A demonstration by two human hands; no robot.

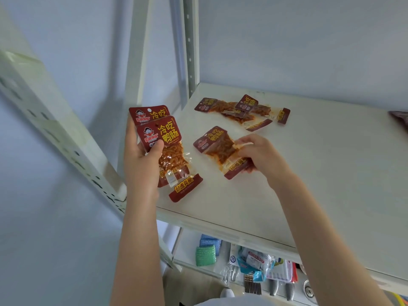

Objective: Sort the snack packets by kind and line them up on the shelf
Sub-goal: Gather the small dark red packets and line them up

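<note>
Packets of one red-labelled snack kind on record, five in all. Grips two in left hand [141, 160], fanned one behind the other: front packet [170, 155] pressed under the thumb, rear packet [149, 113] showing little beyond its header; fingers curled behind both, held upright over the left front edge of white shelf board [309, 173]. Pinches third packet [218, 149] at its lower right end with right hand [258, 155], thumb and fingers closed on the film; lies slantwise on the board near the front, and cannot tell whether the pinched end is lifted. Finds two more toward the back of the board: back-left packet [223, 109] partly under back-right packet [260, 109], both flat and well apart from either hand. Notes dark packet [400, 120] cut off at the right edge, kind not legible. Notes perforated metal upright [191, 45] at the rear left corner. Records on lower shelf [187, 246] green sponge [205, 255] touching blue sponge [209, 240], beside wrapped items too small to identify.
</note>
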